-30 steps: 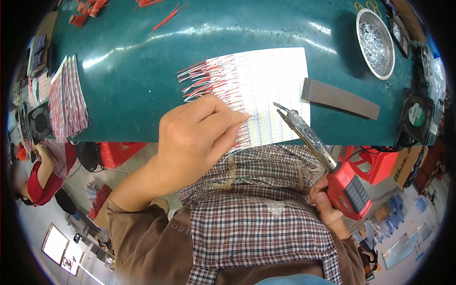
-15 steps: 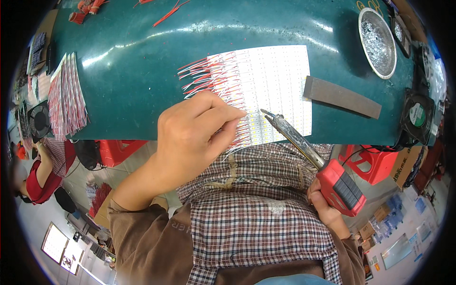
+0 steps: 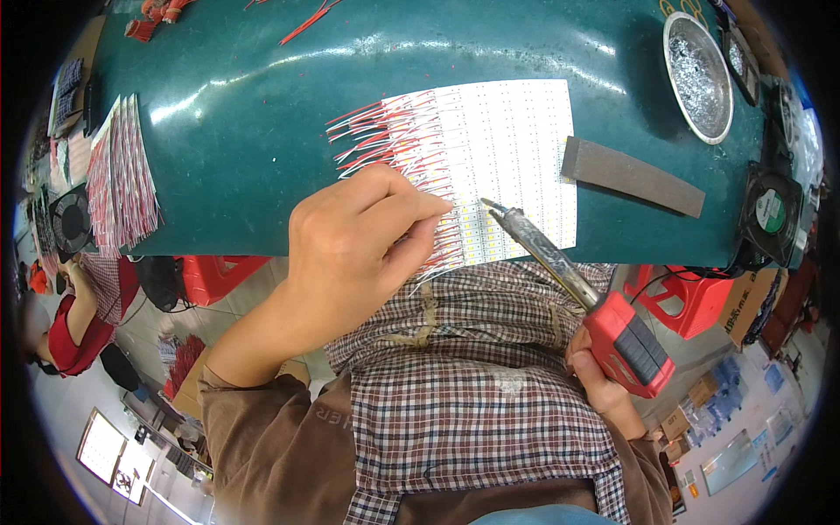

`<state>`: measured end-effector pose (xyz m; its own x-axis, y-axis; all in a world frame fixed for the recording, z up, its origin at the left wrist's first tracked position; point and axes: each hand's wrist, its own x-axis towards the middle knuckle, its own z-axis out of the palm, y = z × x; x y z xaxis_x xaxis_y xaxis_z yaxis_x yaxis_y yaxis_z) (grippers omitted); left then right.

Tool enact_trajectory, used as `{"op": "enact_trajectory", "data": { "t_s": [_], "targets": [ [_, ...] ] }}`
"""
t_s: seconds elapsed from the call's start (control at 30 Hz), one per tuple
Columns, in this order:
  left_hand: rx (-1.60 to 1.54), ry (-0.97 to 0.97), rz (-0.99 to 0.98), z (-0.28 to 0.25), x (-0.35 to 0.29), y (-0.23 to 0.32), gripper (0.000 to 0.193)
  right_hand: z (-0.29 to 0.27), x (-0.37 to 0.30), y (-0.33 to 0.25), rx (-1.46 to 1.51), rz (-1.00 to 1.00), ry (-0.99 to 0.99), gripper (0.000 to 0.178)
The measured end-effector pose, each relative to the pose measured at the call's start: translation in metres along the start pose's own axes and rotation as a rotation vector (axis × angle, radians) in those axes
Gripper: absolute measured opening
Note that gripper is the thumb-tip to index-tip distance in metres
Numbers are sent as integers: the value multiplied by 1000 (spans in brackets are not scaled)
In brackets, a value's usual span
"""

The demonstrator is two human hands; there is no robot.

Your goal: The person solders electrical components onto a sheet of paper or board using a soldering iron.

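Note:
A white panel of LED strips point(image 3: 516, 131) lies at the near edge of the table, with red and white wires point(image 3: 372, 140) fanning out from its left side. My left hand point(image 3: 359, 236) is over the wired side, thumb and forefinger pinched together close to the panel's surface. Whatever is between the fingertips is too small to make out. In my right hand point(image 3: 595, 376) is a soldering iron point(image 3: 626, 341) with a red and black handle. Its metal tip points up and left over the panel, a short gap from my left fingertips.
A dark grey bar point(image 3: 634, 175) touches the panel's right side. Farther right stand a metal bowl point(image 3: 697, 79) with silvery bits and a small fan point(image 3: 770, 210). Bundled wired strips point(image 3: 122, 179) lie at the left. Red stools point(image 3: 682, 302) stand below the table; another person point(image 3: 83, 306) sits left.
The soldering iron's tip has shifted very slightly over the panel. My left hand keeps its pinch in nearly the same place.

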<state>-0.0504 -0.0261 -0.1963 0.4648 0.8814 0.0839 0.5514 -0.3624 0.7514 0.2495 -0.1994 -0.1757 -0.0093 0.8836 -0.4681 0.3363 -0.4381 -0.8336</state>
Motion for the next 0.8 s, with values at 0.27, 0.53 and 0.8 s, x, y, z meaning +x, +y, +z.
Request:
{"op": "enact_trajectory", "data": {
  "t_s": [0.27, 0.53, 0.8],
  "targets": [
    [10, -3, -5, 0, 0, 1, 25, -3, 1, -7, 38, 39, -17, 14],
    [84, 62, 66, -10, 4, 15, 29, -4, -6, 3, 94, 25, -46, 26],
    [308, 61, 293, 12, -1, 7, 30, -4, -7, -4, 28, 17, 24, 15]
  ]
}}
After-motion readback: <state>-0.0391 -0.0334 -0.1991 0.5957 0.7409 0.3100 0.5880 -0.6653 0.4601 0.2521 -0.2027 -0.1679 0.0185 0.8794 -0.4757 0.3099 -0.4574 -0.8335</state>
